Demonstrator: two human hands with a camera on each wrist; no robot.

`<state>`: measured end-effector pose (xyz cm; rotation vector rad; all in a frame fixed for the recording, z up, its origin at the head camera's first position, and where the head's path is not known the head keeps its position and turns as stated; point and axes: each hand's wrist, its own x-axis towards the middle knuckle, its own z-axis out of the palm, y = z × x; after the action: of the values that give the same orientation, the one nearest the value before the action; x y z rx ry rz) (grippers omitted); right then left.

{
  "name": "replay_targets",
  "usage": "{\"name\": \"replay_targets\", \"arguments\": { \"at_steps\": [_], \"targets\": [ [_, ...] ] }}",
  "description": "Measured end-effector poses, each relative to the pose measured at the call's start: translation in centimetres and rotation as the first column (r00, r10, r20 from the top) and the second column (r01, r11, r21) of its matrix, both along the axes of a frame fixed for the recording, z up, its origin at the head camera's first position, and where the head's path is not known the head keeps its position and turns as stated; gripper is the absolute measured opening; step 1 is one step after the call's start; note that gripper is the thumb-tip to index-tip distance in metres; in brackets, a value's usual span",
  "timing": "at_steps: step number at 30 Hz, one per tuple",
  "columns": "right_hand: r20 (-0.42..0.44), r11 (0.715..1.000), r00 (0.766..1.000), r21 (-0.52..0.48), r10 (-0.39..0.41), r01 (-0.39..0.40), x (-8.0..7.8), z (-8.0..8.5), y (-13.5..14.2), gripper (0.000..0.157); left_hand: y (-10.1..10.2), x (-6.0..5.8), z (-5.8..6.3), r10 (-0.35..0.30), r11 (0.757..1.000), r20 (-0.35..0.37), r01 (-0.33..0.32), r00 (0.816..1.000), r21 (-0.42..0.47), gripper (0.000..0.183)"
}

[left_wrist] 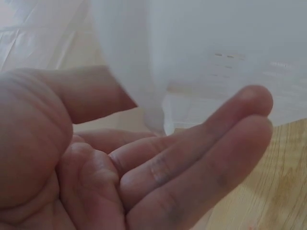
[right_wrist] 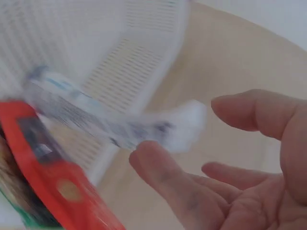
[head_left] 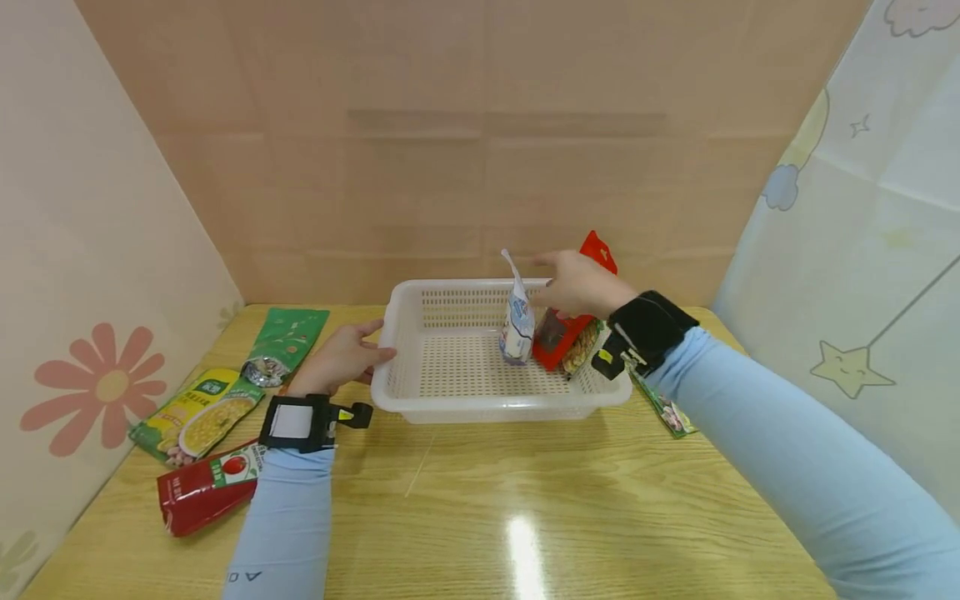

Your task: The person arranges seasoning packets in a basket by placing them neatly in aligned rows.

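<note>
A white plastic basket (head_left: 480,403) with slotted walls stands on the table. My left hand (head_left: 341,358) holds its left rim, the thumb (left_wrist: 91,93) on the rim and the fingers (left_wrist: 192,167) reaching below it. Inside the basket, a white and blue pouch (head_left: 517,327) stands upright, its top bent over. Beside it lean a red bag (head_left: 552,340) and a clear-windowed bag of nuts or grains (head_left: 582,348). Over these bags is my right hand (head_left: 573,283), thumb and fingers spread. In the right wrist view the white pouch's top (right_wrist: 187,127) lies close to my fingertips, ungripped.
Left of the basket lie a green pouch (head_left: 285,342), a yellow-green corn packet (head_left: 198,415) and a dark red tomato pouch (head_left: 210,487). A green packet (head_left: 670,410) lies to the right, partly under my right arm. Walls enclose the table at back and sides.
</note>
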<state>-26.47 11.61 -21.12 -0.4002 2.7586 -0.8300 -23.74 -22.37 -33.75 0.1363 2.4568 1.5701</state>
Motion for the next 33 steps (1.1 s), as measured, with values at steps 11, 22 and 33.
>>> {"name": "replay_targets", "arguments": {
  "at_steps": [11, 22, 33],
  "targets": [
    [-0.185, 0.955, 0.977, -0.292, -0.109, 0.051, 5.1, 2.3, 6.9, 0.052, -0.8, 0.2, 0.0, 0.0, 1.0, 0.001, 0.0, 1.0, -0.003, 0.072],
    [-0.183, 0.941, 0.939, -0.229, -0.291, 0.247, 6.5, -4.4, 14.9, 0.061, -1.5, 0.5, -0.6, -0.017, 0.999, 0.004, 0.017, 1.0, 0.042, 0.072],
    [-0.006, 0.926, 0.936, -0.149, -0.352, 0.347, 5.3, -11.3, 22.4, 0.076, -1.7, 0.2, -0.6, -0.02, 1.0, 0.011, 0.02, 1.0, 0.022, 0.075]
  ]
}}
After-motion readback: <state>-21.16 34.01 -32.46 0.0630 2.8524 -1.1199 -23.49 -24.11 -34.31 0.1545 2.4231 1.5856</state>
